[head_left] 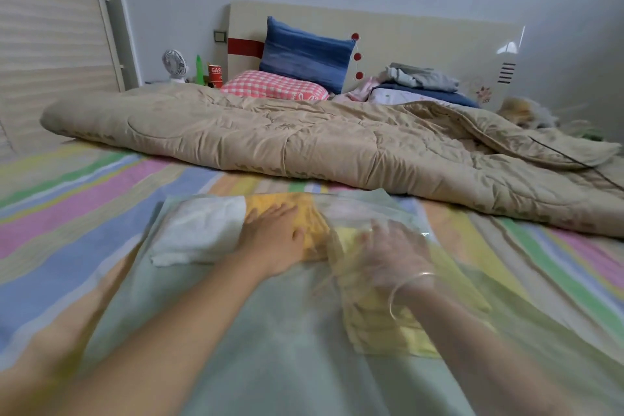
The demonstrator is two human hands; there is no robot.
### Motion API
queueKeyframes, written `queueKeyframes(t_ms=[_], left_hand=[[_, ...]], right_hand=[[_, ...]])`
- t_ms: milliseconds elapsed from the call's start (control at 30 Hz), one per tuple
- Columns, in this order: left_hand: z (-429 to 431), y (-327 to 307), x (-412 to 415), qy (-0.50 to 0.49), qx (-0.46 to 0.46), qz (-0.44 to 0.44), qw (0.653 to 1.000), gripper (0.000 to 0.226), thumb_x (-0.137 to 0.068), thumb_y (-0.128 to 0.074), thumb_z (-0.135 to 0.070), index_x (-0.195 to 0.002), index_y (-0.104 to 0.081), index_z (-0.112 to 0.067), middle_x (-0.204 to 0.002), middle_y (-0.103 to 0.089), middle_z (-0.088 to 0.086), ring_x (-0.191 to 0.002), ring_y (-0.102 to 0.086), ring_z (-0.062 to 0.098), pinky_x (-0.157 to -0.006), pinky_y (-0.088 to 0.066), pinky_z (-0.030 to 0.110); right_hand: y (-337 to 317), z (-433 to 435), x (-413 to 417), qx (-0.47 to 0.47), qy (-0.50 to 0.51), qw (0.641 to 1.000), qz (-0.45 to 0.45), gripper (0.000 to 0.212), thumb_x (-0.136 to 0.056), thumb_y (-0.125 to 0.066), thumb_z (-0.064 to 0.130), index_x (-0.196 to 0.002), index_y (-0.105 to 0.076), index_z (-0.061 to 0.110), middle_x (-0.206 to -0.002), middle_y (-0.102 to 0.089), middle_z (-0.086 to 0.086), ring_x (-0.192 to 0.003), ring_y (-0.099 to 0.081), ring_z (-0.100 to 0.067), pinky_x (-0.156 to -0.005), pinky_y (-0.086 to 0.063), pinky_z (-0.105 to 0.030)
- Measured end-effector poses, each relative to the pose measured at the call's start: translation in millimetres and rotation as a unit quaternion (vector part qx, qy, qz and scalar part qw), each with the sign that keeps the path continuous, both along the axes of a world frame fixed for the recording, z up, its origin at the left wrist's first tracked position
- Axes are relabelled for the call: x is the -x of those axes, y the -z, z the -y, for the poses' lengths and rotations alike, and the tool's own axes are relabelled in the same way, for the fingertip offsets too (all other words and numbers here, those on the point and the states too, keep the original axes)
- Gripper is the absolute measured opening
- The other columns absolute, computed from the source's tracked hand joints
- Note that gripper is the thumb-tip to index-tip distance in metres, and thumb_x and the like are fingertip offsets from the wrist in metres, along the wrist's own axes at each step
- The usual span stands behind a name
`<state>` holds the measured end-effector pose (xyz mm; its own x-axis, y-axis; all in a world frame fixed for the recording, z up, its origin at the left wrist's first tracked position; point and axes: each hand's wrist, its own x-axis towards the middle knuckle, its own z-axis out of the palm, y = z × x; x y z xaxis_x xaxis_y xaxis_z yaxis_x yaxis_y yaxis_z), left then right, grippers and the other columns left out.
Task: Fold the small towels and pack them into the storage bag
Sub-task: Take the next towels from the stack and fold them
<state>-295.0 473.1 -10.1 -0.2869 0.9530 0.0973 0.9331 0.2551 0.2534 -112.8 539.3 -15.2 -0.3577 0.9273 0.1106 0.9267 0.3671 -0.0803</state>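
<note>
A translucent greenish storage bag point(270, 331) lies flat on the striped bed sheet in front of me. A folded white towel point(199, 230) sits at its far left, and a folded orange towel point(314, 223) lies beside it. My left hand point(273, 240) presses flat on the orange towel, fingers straight. My right hand point(395, 253) looks hazy, as if seen through the bag's plastic. It lies with spread fingers on a folded pale yellow towel point(378, 324) to the right of the orange one. A thin bangle circles my right wrist.
A rumpled beige quilt point(304, 138) stretches across the bed just beyond the bag. Behind it are a pink checked pillow point(273, 86), a blue pillow point(304, 52) and a pile of clothes point(418, 81) at the headboard. A small fan point(175, 65) stands at the back left.
</note>
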Motion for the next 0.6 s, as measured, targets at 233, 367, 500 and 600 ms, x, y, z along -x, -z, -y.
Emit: queueKeyframes(t_ms=[233, 367, 500, 600], left_hand=[[-1, 15, -29, 0.025, -0.029, -0.016, 0.999, 0.062, -0.098, -0.024, -0.051, -0.153, -0.010, -0.027, -0.162, 0.000, -0.001, -0.149, 0.000, 0.014, -0.121, 0.001, 0.042], [6, 33, -37, 0.026, 0.014, -0.005, 1.000, 0.070, -0.094, -0.016, -0.063, -0.153, 0.000, -0.031, -0.162, 0.007, -0.002, -0.148, 0.008, 0.012, -0.120, 0.004, 0.044], [8, 44, -35, 0.010, 0.006, 0.012, 1.000, 0.071, -0.092, -0.015, -0.066, -0.152, 0.004, -0.032, -0.162, 0.008, -0.006, -0.148, 0.008, 0.010, -0.120, 0.005, 0.042], [9, 47, -36, 0.010, -0.008, 0.022, 1.000, 0.071, -0.092, -0.013, -0.066, -0.152, 0.004, -0.032, -0.162, 0.006, -0.006, -0.148, 0.008, 0.009, -0.120, 0.006, 0.042]], right_hand=[[2, 1, -15, 0.032, 0.072, 0.997, -0.026, 0.077, -0.053, -0.039, 0.069, -0.121, -0.050, 0.033, -0.125, -0.050, 0.005, -0.115, -0.052, -0.023, -0.093, -0.044, -0.039], [-3, -8, -32, 0.156, 0.084, 0.970, -0.168, 0.104, -0.053, -0.071, 0.071, -0.137, -0.040, 0.019, -0.116, -0.053, 0.004, -0.092, -0.060, -0.004, -0.078, -0.049, -0.014], [7, -8, -29, 0.161, 0.055, 0.943, -0.287, 0.073, -0.067, -0.084, 0.030, -0.127, -0.046, 0.017, -0.104, -0.053, 0.003, -0.084, -0.054, -0.008, -0.069, -0.040, -0.018], [13, -4, -19, 0.071, 0.072, 0.927, -0.361, 0.060, -0.078, -0.075, 0.027, -0.130, -0.044, 0.022, -0.109, -0.056, 0.002, -0.092, -0.053, -0.015, -0.072, -0.037, -0.026]])
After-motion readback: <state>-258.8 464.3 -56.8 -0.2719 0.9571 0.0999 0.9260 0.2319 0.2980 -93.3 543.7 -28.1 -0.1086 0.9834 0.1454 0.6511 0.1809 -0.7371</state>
